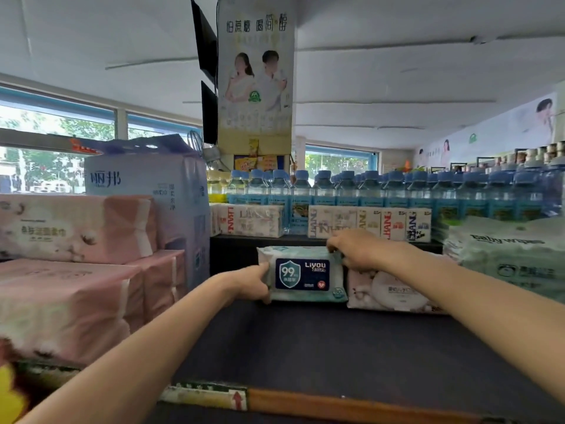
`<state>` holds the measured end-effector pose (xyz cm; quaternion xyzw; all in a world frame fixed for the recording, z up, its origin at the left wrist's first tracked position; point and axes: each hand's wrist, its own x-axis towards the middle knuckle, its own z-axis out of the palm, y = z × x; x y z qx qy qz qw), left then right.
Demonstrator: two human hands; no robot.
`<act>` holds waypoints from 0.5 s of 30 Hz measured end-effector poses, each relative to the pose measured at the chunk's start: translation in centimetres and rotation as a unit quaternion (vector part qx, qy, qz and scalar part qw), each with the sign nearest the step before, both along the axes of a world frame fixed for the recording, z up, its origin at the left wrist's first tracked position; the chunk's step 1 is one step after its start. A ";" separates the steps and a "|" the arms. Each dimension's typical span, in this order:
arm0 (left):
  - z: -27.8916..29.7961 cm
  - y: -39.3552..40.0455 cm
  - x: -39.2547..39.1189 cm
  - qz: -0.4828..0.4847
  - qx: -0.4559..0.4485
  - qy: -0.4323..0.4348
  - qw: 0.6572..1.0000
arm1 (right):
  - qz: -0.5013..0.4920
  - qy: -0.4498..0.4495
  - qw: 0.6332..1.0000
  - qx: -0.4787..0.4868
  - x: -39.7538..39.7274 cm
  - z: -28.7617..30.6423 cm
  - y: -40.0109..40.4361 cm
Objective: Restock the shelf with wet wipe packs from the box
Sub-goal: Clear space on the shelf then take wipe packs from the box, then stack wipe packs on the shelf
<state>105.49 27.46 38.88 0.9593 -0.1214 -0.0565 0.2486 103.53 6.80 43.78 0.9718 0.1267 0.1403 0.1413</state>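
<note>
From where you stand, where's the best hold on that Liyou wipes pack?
Probably by its short ends, from both sides. The Liyou wipes pack stands on its long edge, label toward you, on the dark shelf. The left hand holds its left end, the right hand its upper right corner.

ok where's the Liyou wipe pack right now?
Head view, centre: the Liyou wipe pack stands at the back of the dark shelf, held by the left hand and right hand, beside a pink-white pack on its right.

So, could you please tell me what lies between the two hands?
The wet wipe pack, gripped by the left hand and right hand, in the head view.
</note>
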 end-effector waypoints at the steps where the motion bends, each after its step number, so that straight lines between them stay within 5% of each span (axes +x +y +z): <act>1: 0.3 -0.1 -0.1 0.005 0.031 -0.001 1.000 | -0.005 0.013 1.000 0.025 -0.7 0.1 0.1; 6: 3.7 -2.3 -4.1 0.025 0.111 -0.150 0.982 | -0.024 -0.016 0.998 0.059 -6.2 1.0 -0.7; 10: 5.0 -5.4 -10.4 -0.090 -0.015 -0.263 0.960 | -0.142 -0.036 0.988 0.049 -15.6 0.8 -3.2; 15: 3.0 -12.0 -21.2 -0.317 -0.131 -0.292 0.893 | -0.272 -0.021 0.959 0.072 -30.2 -1.9 -6.8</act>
